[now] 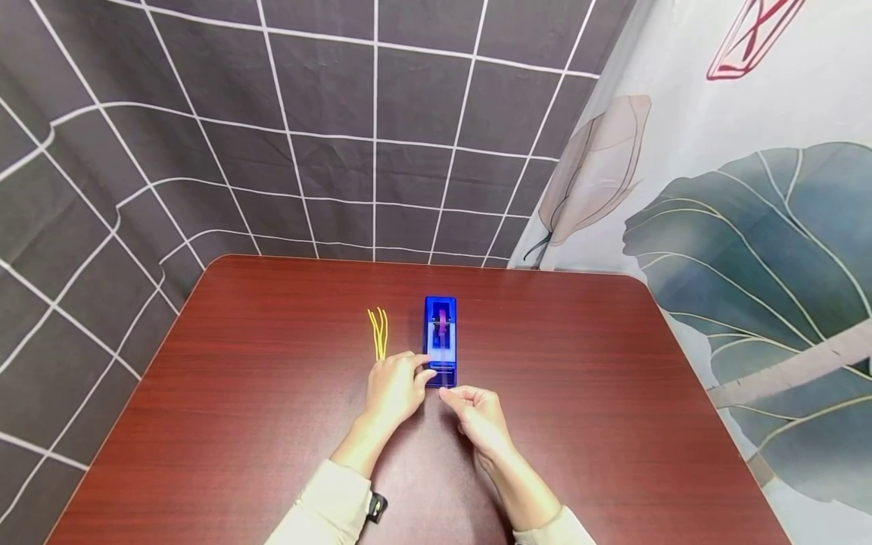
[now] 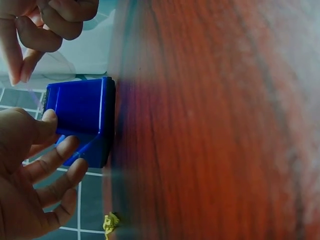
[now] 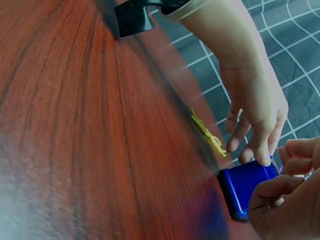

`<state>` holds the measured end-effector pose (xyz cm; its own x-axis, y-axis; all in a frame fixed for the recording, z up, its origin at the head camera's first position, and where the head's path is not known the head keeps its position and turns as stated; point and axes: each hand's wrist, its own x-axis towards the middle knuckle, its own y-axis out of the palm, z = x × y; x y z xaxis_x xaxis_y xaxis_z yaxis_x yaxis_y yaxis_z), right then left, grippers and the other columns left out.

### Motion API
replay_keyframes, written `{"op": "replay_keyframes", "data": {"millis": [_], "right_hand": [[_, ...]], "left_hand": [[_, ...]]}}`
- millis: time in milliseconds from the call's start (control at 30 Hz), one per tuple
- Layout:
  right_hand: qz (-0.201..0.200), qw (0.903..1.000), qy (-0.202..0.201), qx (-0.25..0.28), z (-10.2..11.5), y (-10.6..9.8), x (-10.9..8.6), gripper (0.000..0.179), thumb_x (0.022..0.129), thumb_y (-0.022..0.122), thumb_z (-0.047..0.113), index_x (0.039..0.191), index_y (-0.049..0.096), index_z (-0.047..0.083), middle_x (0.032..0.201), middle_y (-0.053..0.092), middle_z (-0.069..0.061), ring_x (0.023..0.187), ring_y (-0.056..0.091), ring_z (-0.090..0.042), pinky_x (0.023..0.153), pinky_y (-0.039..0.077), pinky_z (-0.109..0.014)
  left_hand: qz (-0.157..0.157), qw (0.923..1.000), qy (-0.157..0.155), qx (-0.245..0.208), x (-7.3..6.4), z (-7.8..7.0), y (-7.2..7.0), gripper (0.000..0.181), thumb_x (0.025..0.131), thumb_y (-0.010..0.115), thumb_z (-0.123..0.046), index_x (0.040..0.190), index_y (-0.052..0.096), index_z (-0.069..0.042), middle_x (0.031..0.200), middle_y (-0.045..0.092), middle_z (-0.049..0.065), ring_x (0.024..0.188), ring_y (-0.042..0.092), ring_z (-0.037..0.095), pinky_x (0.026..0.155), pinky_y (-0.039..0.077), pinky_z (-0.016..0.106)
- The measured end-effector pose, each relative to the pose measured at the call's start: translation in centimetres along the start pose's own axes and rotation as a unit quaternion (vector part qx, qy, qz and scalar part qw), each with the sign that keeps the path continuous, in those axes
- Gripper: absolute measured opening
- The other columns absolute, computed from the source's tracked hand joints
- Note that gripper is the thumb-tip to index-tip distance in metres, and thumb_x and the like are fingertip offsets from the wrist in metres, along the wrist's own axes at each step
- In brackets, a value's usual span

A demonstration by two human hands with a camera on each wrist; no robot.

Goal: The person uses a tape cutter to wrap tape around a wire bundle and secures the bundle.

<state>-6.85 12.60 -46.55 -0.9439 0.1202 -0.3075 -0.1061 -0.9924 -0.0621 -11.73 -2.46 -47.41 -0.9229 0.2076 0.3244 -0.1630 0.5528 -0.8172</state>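
A blue tape dispenser (image 1: 441, 352) stands on the table, with a pink-purple tape roll (image 1: 442, 323) inside it. My left hand (image 1: 397, 386) holds the dispenser near its front end. Seen from the left wrist, the thumb (image 2: 48, 120) lies at the front top edge and the other fingers are at the side. Just in front of the dispenser, my right hand (image 1: 482, 422) pinches the end of a thin clear tape strip (image 2: 34, 96) between thumb and index finger. The strip runs from the pinch back to the dispenser's cutting edge.
Several yellow strands (image 1: 378, 331) lie on the reddish-brown table (image 1: 272, 393) left of the dispenser, beyond the left hand. A dark curtain with white grid lines (image 1: 327, 91) hangs behind the table. On the right hangs a leaf-patterned white curtain (image 1: 681, 136).
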Motion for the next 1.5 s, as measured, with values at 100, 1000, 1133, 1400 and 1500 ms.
{"op": "replay_keyframes", "data": {"millis": [100,1000,1133,1400,1500], "right_hand": [[0.003,1.0,0.003,0.003,-0.2,0.0,-0.2,0.024,0.09,0.074,0.012,0.092,0.072,-0.012,0.06,0.056,0.009,0.046,0.035,-0.001,0.045,0.03,-0.018],[0.007,0.9999,0.009,0.006,-0.2,-0.1,-1.1,0.015,0.091,0.073,0.014,0.081,0.073,0.002,0.055,0.046,0.01,0.049,0.036,-0.001,0.048,0.034,-0.019],[0.009,0.9999,0.006,0.008,-0.4,-0.2,-1.0,0.015,0.092,0.073,0.014,0.08,0.073,0.005,0.055,0.047,0.009,0.049,0.036,-0.002,0.048,0.034,-0.019],[0.009,0.9999,0.007,0.013,-0.3,-0.3,-0.8,0.015,0.092,0.072,0.015,0.081,0.074,0.005,0.056,0.052,0.009,0.048,0.036,-0.002,0.048,0.033,-0.019],[0.007,0.9998,0.009,0.016,-0.3,-0.3,-0.7,0.014,0.092,0.073,0.015,0.081,0.074,0.005,0.056,0.053,0.009,0.049,0.036,-0.001,0.048,0.034,-0.019]], "left_hand": [[0.001,1.0,-0.002,-0.002,0.0,0.0,0.0,0.022,0.087,0.079,-0.027,0.107,0.08,-0.016,0.076,0.066,-0.007,0.072,0.068,0.019,0.069,0.053,0.041],[-0.012,0.9998,-0.003,0.012,0.0,-0.2,-0.1,0.022,0.086,0.08,-0.029,0.105,0.08,-0.018,0.079,0.069,-0.007,0.075,0.07,0.022,0.071,0.053,0.042],[-0.013,0.9998,0.0,0.016,0.1,-0.1,0.1,0.021,0.086,0.079,-0.029,0.105,0.08,-0.018,0.082,0.071,-0.006,0.076,0.07,0.024,0.071,0.053,0.042],[-0.028,0.9993,0.004,0.023,0.6,0.2,0.7,0.02,0.087,0.079,-0.028,0.104,0.08,-0.018,0.084,0.072,-0.005,0.075,0.071,0.025,0.067,0.053,0.042],[-0.031,0.9993,0.005,0.023,0.8,0.2,0.7,0.02,0.087,0.079,-0.028,0.104,0.08,-0.018,0.083,0.072,-0.005,0.075,0.071,0.025,0.066,0.053,0.042]]}}
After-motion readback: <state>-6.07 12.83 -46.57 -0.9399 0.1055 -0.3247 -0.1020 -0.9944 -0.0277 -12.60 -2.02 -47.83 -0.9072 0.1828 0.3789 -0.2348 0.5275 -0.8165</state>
